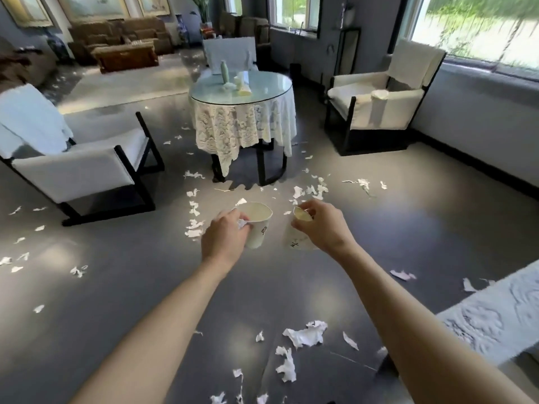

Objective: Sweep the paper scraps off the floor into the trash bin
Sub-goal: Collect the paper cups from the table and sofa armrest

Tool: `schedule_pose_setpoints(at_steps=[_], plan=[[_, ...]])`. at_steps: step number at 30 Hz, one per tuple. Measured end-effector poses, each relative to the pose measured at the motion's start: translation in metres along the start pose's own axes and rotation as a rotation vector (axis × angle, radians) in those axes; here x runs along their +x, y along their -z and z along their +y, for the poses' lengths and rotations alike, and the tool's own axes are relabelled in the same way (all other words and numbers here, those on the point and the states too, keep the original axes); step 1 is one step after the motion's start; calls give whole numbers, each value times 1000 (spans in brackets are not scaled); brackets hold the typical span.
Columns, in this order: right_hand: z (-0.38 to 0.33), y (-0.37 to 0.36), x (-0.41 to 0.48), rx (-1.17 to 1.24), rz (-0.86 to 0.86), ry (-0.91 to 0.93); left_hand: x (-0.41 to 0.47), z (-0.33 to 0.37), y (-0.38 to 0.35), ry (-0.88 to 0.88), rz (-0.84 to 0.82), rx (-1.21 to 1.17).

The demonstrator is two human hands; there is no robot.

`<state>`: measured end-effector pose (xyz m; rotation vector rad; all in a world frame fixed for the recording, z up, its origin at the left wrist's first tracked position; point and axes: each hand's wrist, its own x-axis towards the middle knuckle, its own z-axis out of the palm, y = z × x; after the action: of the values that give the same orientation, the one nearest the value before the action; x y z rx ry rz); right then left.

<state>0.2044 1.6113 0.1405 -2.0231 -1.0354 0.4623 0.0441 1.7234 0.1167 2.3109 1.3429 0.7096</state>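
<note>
Cup (259, 228) and scrap (242, 223) gripped in left hand (224, 239), second cup (296, 239) in right hand (322, 225), near side of table (281, 93). Risk: crowded left grip sheds scrap.

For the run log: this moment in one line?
left hand: holds left cup | right hand: holds right cup | scraps: on floor | bin: unseen

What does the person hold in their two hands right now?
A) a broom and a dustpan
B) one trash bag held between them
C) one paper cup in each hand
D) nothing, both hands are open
C: the left hand grips a paper cup and the right hand grips a dented cup.
</note>
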Motion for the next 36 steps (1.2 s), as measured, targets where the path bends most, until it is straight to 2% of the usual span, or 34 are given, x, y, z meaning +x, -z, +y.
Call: schedule_pose_setpoints(at_steps=[3, 8, 15, 20, 27, 30, 36], plan=[[12, 13, 78, -24, 68, -16, 80, 21, -35, -51, -45, -5], [26, 37, 208, -29, 83, -67, 214, 63, -77, -140, -50, -47], [50, 52, 403, -69, 128, -102, 397, 94, -157, -167, -63, -134], [80, 53, 584, -89, 168, -127, 574, 107, -240, -193, -103, -178], [96, 90, 795, -40, 234, -181, 793, 158, -312, -269, -160, -155], [118, 115, 882, -51, 279, -195, 873, 189, -360, -277, -177, -155], [184, 167, 1085, -45, 242, -144, 1039, 252, -483, -297, -157, -120]])
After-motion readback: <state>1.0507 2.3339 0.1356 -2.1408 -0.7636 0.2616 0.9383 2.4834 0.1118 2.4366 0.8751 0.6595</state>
